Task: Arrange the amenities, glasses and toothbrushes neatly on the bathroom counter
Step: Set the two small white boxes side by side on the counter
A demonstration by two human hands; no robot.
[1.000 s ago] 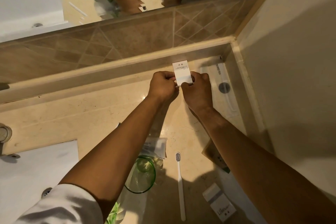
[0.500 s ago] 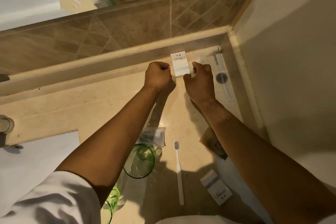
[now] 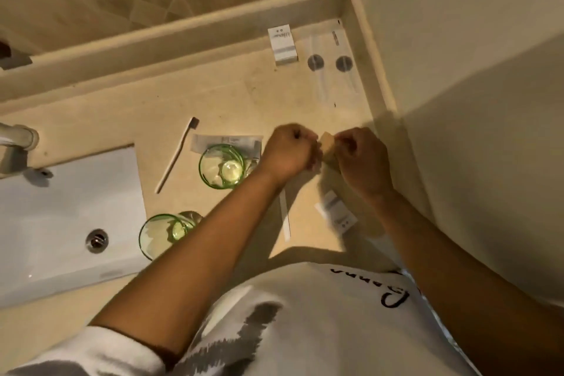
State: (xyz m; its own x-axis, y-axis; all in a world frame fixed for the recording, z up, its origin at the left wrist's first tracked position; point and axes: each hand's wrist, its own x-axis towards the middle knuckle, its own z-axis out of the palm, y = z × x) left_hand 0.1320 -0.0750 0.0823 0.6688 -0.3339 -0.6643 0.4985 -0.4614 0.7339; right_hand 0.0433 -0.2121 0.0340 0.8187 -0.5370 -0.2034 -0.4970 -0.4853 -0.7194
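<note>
My left hand (image 3: 290,152) and my right hand (image 3: 363,159) both pinch a small tan packet (image 3: 328,145) just above the counter, near the right wall. A white amenity box (image 3: 283,45) stands against the back ledge, with two clear sachets (image 3: 331,65) bearing grey round labels beside it in the corner. Two green glasses sit left of my arms, one (image 3: 222,170) further back and one (image 3: 163,233) nearer. A brown-bristled toothbrush (image 3: 177,156) lies at a slant. A white toothbrush handle (image 3: 285,217) shows under my left wrist. Another white box (image 3: 337,214) lies below my right wrist.
A white sink (image 3: 70,217) with its drain fills the left side, and a tap (image 3: 18,137) is at the far left. A flat clear wrapper (image 3: 225,141) lies behind the further glass. The beige wall (image 3: 473,101) bounds the counter on the right.
Both hands let go of the white box at the back ledge and drew back toward me. They now hold the tan packet. The view tilted down, and the mirror left the frame.
</note>
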